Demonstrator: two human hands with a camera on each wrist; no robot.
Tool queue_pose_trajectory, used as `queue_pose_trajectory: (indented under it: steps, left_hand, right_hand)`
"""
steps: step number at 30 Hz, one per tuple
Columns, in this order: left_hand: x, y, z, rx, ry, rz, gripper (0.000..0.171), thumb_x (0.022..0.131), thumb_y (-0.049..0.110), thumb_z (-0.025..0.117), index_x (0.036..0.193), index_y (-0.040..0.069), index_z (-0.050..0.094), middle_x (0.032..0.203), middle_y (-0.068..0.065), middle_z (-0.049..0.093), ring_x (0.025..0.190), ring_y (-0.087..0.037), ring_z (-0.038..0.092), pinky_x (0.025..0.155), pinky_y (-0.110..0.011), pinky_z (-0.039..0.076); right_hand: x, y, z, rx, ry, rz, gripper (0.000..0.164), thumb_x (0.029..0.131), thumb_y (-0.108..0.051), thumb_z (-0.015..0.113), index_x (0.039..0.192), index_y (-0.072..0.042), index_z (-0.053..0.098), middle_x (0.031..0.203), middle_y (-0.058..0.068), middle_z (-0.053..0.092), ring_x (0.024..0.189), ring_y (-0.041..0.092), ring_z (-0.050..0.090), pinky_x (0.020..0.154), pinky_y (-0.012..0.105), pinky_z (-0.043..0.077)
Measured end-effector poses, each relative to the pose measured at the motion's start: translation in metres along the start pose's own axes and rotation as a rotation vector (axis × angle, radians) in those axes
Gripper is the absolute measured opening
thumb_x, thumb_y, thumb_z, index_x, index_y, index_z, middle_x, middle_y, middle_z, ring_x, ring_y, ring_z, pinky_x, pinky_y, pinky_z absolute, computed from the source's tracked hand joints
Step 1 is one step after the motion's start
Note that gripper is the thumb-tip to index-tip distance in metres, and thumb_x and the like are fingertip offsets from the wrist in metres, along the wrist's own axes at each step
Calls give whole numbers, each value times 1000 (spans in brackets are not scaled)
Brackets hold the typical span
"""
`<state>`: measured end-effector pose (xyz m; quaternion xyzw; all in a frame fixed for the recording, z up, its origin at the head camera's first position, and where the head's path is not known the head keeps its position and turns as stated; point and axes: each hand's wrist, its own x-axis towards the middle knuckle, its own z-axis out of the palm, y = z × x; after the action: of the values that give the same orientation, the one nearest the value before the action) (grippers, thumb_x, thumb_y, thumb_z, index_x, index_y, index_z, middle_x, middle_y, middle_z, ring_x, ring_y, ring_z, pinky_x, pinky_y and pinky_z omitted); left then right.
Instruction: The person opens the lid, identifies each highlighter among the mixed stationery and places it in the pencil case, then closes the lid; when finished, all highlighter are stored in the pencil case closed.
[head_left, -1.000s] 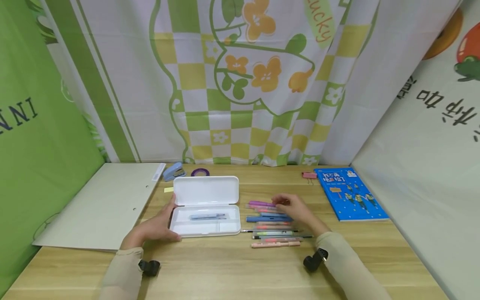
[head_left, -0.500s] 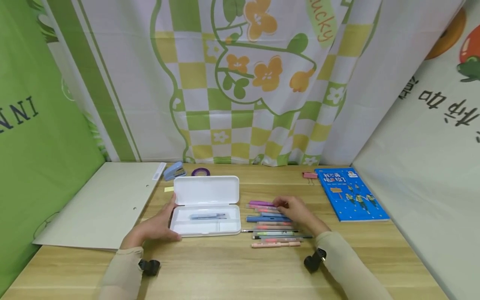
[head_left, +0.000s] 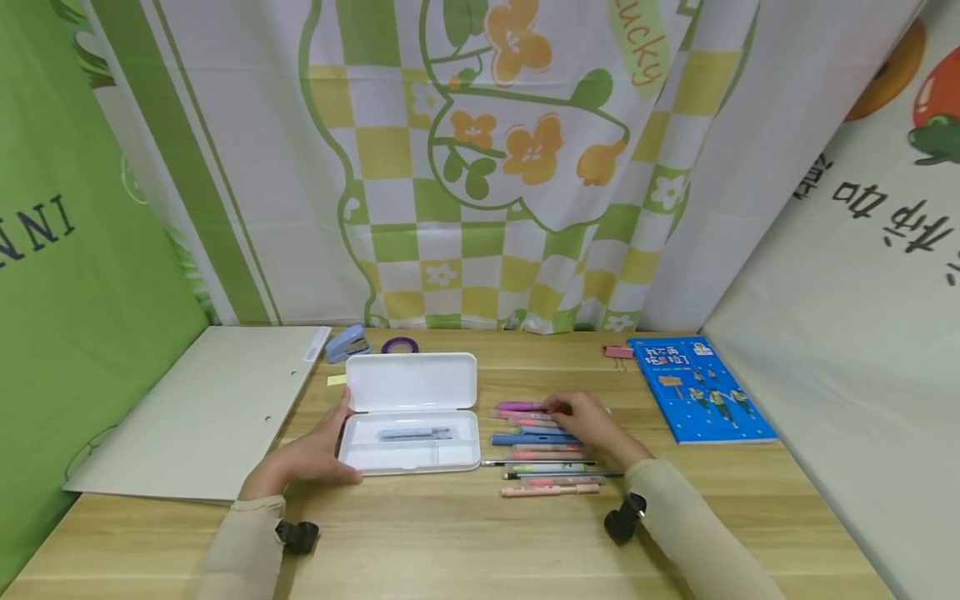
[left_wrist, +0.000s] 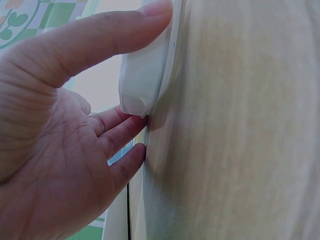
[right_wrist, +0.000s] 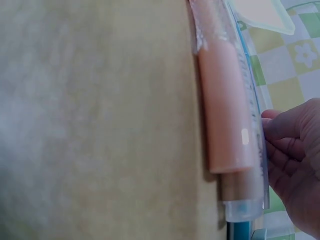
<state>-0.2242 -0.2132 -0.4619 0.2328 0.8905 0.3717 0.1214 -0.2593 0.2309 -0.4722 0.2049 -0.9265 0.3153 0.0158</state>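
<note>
Two hands are on the worktop (head_left: 465, 533). Your left hand (head_left: 303, 460) lies with loose, straight fingers against the left end of the open white case (head_left: 410, 442), thumb at the hinge corner, steadying it rather than gripping it. One blue pen (head_left: 416, 433) lies in the tray, long axis left to right. The case looks light, hard and slick, so it would slide if pushed; bracing it at that corner suits it.

Right of the case lies the row of pens (head_left: 543, 450), all with their long axes left to right, stacked from far to near. Your right hand (head_left: 588, 425) rests on the far pens, fingertips at the purple pen (head_left: 521, 407); whether it pinches that pen I cannot tell. These are thin, stiff, smooth and apt to roll; take one at mid-barrel.
</note>
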Motion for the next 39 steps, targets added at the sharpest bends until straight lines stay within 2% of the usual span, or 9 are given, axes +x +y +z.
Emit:
queue_pose_trajectory:
  steps: [6,10,13,19,21,25,30,39]
  left_hand:
    - [0,-2,0,10,13,21,132,65,23,86,142,-12,-16,141,-39,19,134,-51,14,108,-61,11]
    - [0,-2,0,13,9,5,133,65,23,86,143,-11,-16,144,-39,14,135,-50,12,109,-60,11]
    - [-1,-4,0,17,5,-9,133,65,24,85,143,-10,-17,146,-39,9,136,-50,10,109,-60,11]
    - [-1,-2,-1,19,5,-5,133,66,24,85,143,-10,-17,146,-39,7,136,-51,8,109,-60,10]
    - [-1,-1,-1,15,5,1,132,66,23,85,142,-11,-17,146,-40,8,135,-52,8,108,-60,10]
    - [-1,0,0,6,4,10,132,65,22,85,142,-12,-16,146,-40,6,135,-52,7,108,-61,9]
    - [-1,-2,0,3,1,-3,133,65,23,85,143,-10,-18,148,-39,2,136,-51,6,109,-60,9]
    - [1,-4,1,8,-3,-8,133,66,24,85,143,-8,-19,148,-38,4,137,-50,6,109,-60,9]
  right_hand:
    - [-1,-3,-3,49,12,5,15,86,3,62,98,-1,70,90,7,68,84,19,61,76,36,51]
    - [-2,-19,-7,85,22,-3,17,87,3,62,102,0,69,95,9,69,87,21,62,77,37,52]
    - [2,-36,-5,98,21,-63,18,87,1,62,104,1,68,95,9,69,88,22,63,77,37,53]
    - [22,-71,19,159,-8,-215,17,87,2,61,102,5,67,93,11,69,85,20,63,76,32,53]
    - [29,-81,30,170,-20,-233,15,86,2,61,100,5,67,90,11,68,82,18,62,75,29,52]
    - [43,-96,50,167,-41,-221,12,85,2,63,96,1,68,86,9,66,78,14,58,72,24,50]
    - [57,-106,69,159,-66,-208,14,83,5,62,95,1,68,85,8,66,79,15,58,73,24,49]
    - [64,-113,83,107,-64,-219,13,81,7,63,91,1,68,83,8,67,78,16,58,73,26,49]
